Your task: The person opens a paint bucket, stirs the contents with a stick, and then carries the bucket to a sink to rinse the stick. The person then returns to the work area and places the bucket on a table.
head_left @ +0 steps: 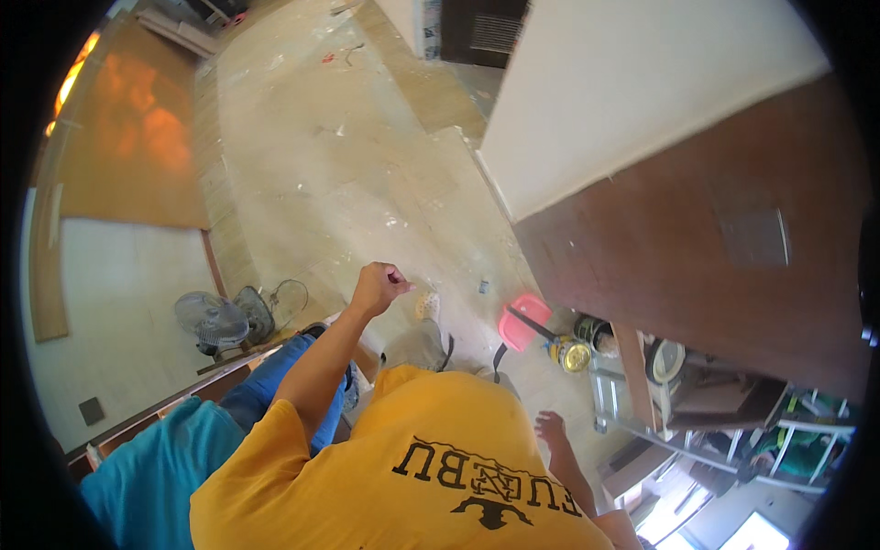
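Observation:
My left hand (379, 288) is stretched out over the floor in front of me, with its fingers curled and the fingertips pressed together. Whatever it may pinch is too small to make out. My right hand (552, 429) hangs low beside my yellow shirt (403, 449), its fingers loosely apart and nothing seen in them. A pink dustpan (523, 323) with a dark handle lies on the floor to the right, ahead of that hand. Just beyond my left hand, one of my feet shows in a pale, patterned slipper (427, 305).
Scraps litter the dusty floor (367, 183). At left are electric fans (213, 321) and a person in a teal shirt (165, 467). A round yellow-topped can (574, 356) stands beside the dustpan. A brown door panel (706, 238) and a metal ladder (797, 449) are at right.

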Motion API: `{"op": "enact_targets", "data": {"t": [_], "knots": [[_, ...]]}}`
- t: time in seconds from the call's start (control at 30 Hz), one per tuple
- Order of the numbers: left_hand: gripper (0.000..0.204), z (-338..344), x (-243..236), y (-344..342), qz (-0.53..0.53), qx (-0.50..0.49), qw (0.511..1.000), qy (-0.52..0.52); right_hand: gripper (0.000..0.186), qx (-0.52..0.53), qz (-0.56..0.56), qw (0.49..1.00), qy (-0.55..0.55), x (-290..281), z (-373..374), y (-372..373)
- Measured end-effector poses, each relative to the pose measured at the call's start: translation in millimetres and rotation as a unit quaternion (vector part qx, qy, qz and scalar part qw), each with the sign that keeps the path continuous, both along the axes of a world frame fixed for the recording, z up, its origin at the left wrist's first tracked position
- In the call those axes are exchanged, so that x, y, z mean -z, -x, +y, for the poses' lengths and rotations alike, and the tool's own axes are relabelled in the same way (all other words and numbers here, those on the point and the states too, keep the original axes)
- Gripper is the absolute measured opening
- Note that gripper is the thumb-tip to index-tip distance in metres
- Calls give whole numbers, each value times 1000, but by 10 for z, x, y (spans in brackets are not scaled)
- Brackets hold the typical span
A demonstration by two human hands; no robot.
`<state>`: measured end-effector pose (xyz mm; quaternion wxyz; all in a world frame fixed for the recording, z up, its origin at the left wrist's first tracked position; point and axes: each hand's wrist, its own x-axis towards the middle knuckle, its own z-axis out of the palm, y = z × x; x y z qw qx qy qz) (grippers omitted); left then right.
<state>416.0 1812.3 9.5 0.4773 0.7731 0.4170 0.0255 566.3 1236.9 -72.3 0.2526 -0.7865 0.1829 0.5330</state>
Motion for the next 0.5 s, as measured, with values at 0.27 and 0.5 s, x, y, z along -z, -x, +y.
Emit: {"op": "enact_targets", "data": {"t": [0.27, 0.5], "knots": [[53, 1308, 31, 210, 52, -127, 989, -54, 29, -180, -70, 970, -147, -141, 2751, -1277], [48, 1904, -176, 209, 52, -194, 980, -7, 21, -172, -16, 980, -99, 448, 3775, -2089]]}}
